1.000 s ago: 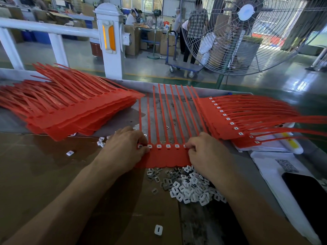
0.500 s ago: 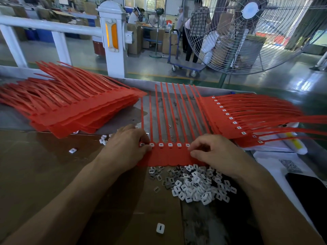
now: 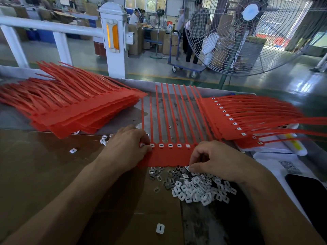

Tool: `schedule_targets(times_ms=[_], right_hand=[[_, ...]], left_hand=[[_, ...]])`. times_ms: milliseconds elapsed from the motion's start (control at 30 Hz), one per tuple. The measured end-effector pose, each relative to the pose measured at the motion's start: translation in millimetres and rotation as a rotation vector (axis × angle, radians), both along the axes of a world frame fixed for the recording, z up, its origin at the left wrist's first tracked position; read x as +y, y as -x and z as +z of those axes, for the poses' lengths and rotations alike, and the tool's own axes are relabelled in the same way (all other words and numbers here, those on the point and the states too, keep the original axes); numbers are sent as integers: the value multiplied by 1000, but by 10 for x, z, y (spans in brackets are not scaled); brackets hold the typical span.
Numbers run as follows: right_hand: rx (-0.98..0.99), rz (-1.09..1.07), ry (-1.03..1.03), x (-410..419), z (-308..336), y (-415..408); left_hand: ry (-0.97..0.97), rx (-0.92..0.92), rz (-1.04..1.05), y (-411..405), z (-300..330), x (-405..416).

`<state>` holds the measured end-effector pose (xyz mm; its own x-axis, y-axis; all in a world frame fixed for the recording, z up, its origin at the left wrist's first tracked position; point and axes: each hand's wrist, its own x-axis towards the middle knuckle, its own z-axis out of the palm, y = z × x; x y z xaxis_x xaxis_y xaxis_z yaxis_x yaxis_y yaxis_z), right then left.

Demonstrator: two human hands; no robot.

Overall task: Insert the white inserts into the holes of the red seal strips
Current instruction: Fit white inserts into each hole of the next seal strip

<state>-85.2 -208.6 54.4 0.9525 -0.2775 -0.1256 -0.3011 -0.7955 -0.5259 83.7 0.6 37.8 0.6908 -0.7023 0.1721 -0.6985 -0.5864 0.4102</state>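
A red seal strip sheet lies flat in front of me, its long tails running away toward the table's far edge. Several white inserts sit in its row of holes. My left hand presses on the sheet's left end, fingertips at the leftmost hole. My right hand hovers at the sheet's lower right corner and pinches one white insert between thumb and fingertips. A pile of loose white inserts lies just below the sheet.
A thick stack of red strips lies at the left, another stack with inserts fitted at the right. Cardboard covers the near table. Stray inserts lie about. A black phone sits on white paper at the right. A big fan stands behind.
My right hand moved from the sheet's right end down toward the pile and picked up a white insert. The left hand stayed on the sheet's left end.
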Motion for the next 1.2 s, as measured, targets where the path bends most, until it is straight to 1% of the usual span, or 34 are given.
schedule_targets(times_ms=[233, 333, 500, 600, 700, 933, 1200], right_hand=[[-9, -42, 61, 27, -37, -35], [-31, -100, -35, 24, -42, -44], [-275, -389, -137, -44, -96, -66], [-316, -512, -156, -68, -125, -108], [-327, -574, -163, -77, -154, -148], [-253, -604, -107, -70, -207, -212], [-263, -584, -93, -61, -231, -233]], left_hand=[[2, -8, -8, -21, -20, 2], [3, -9, -8, -36, -25, 0], [0, -9, -4, -47, -23, -3], [1, -6, -2, -50, -20, -7], [-5, -6, 0, -52, -25, -7], [-3, -4, 1, -52, -24, -11], [25, -6, 1, -57, -40, -23]])
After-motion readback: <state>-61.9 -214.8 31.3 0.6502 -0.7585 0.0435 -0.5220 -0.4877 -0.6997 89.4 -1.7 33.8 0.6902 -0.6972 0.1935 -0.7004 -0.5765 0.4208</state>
